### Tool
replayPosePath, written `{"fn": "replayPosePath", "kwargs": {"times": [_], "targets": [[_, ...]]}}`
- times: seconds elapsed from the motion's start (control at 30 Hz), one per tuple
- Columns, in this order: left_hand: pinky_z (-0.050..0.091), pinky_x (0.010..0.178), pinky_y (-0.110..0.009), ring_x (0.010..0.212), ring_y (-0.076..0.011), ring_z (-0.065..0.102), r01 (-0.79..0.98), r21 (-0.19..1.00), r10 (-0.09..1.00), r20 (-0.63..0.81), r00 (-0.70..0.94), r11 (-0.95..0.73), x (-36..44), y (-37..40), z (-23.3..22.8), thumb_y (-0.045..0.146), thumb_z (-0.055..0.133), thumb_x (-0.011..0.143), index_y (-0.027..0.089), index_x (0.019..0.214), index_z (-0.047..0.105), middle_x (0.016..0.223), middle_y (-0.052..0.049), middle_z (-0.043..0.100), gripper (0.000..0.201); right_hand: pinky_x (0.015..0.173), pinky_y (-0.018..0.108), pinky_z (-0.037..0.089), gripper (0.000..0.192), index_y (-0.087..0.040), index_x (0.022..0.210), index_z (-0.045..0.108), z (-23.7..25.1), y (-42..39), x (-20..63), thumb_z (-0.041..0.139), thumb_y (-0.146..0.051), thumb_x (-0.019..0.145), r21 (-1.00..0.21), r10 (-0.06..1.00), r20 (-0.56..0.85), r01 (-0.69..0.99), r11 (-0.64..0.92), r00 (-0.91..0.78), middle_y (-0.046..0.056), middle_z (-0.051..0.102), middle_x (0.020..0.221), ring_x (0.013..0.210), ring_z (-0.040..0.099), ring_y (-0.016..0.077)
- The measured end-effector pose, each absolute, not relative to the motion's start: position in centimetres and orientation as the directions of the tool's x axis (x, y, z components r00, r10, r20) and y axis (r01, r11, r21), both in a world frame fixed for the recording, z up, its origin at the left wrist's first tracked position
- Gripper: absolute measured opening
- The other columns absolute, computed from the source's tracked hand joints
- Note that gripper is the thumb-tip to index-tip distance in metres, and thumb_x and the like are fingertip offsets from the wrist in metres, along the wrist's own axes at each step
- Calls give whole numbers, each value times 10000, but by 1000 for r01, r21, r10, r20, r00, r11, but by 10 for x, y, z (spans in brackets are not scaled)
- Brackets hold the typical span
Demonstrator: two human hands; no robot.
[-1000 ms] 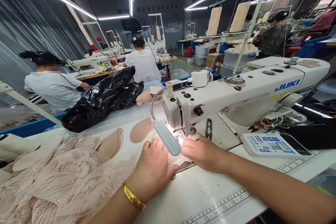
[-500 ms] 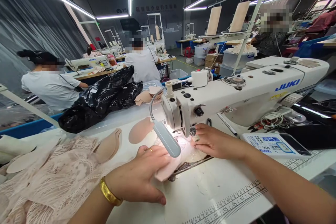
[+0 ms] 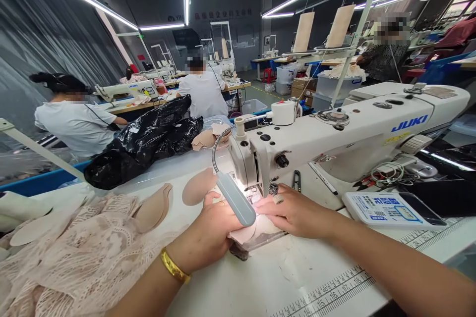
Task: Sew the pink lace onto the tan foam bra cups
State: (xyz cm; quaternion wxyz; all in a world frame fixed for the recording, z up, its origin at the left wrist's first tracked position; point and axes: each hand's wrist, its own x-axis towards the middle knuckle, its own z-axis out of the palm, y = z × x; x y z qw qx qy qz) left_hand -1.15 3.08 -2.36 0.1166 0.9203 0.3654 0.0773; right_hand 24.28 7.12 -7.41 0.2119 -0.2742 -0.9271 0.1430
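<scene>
plainly, pink fabric (image 3: 244, 234) (part-hidden) lies between left fingers (image 3: 227, 218) and right fingers (image 3: 268, 204).

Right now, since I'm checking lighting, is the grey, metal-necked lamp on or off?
On, apparently: beneath the grey, metal-necked lamp, bright light falls on pale pink fabric.

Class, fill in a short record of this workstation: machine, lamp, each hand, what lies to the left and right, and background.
Machine: white JUKI sewing machine
Lamp: grey, lit, on a bendy neck
Left hand: at pink fabric, partly hidden behind the lamp
Right hand: on the fabric, near the needle area
Left: pale lace fabric
Right: white box
Background: two people in white tops; black plastic bag nearer
</scene>
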Motion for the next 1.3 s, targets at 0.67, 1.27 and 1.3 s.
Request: {"fn": "replayPosePath", "kwargs": {"times": [0.67, 1.27, 1.3], "targets": [[316, 985, -473, 965, -251, 635, 680, 227, 713, 133, 688, -698, -17, 41, -39, 13, 555, 689, 239, 823, 666, 975, 13, 731, 285, 807, 381, 470, 264, -211, 720, 629, -81, 74, 244, 525, -102, 937, -331, 601, 376, 503, 798, -705, 59, 633, 793, 877, 541, 247], [354, 944, -458, 877, -228, 627, 677, 183, 701, 139, 700, -713, -11, 37, -37, 36, 542, 718, 232, 768, 652, 825, 13, 677, 230, 786, 400, 484, 166, -210, 868, 504, -67, 66, 242, 448, -67, 931, -483, 720, 373, 540, 689, -585, 67, 612, 888, 858, 568, 249], [360, 935, -451, 869, -228, 628, 678, 178, 701, 147, 698, -713, -10, 37, -36, 39, 543, 715, 233, 767, 655, 815, 13, 672, 229, 782, 396, 484, 169, -212, 866, 505, -67, 66, 242, 449, -66, 930, -482, 719, 372, 540, 690, -587, 65, 612, 882, 852, 568, 247]]}}
